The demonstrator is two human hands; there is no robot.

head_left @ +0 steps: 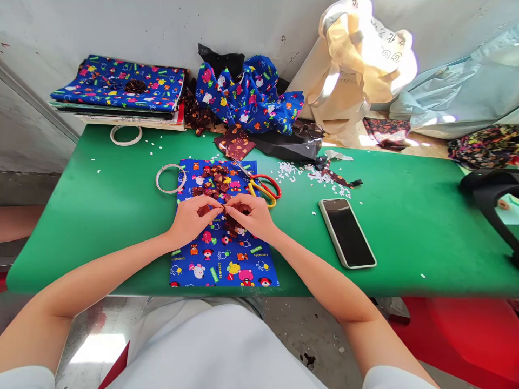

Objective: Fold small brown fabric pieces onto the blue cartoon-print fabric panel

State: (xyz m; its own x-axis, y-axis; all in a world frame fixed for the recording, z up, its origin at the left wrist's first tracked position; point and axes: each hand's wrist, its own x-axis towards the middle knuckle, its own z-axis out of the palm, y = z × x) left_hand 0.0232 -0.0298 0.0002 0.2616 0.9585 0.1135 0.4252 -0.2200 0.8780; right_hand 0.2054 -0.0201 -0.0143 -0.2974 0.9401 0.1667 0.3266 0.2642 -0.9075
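My left hand point(195, 220) and my right hand point(252, 217) meet over a blue printed cloth point(219, 265) that lies flat on the green table. Thumb and forefinger of each are pinched together on a small piece of dark brown fabric point(224, 212), mostly hidden by the fingertips. Brown patterned scraps point(217, 177) lie on the cloth just beyond my hands, and more show under my right hand. Scissors point(263, 189) with red and yellow handles rest at the cloth's right edge. A roll of tape point(171, 179) touches its left edge.
A phone point(348, 233) lies to the right. White paper bits point(287, 170) are scattered behind it. Along the back are a second tape roll point(126, 135), a stack with folded blue cloth point(121, 86), crumpled blue cloth point(247, 97), glasses point(314, 130) and a cream bag point(340, 81).
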